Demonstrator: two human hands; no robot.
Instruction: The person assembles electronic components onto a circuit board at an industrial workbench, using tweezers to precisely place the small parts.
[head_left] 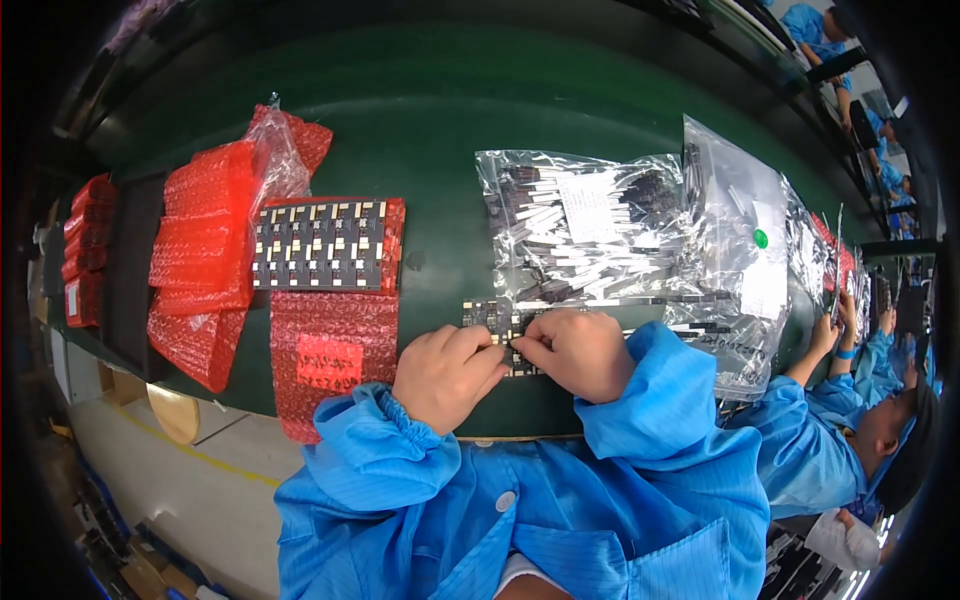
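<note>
A small dark circuit board panel (486,312) lies on the green bench in front of me, partly covered by my fingers. My left hand (452,378) has its fingers curled at the panel's left part. At its right part, my right hand (580,350) pinches with thumb and forefinger; what sits between those fingertips is too small to make out. Just beyond, a clear plastic bag (590,225) holds many thin black-and-white strips. To the left, a stack of circuit board panels (325,245) rests on red bubble wrap.
A red bubble-wrap bag (335,360) with a label hangs toward the bench's front edge. More red bubble-wrap bags (205,240) and a black tray (133,260) lie left. Another clear bag (740,240) stands right, and a co-worker in blue (830,430) sits beyond it.
</note>
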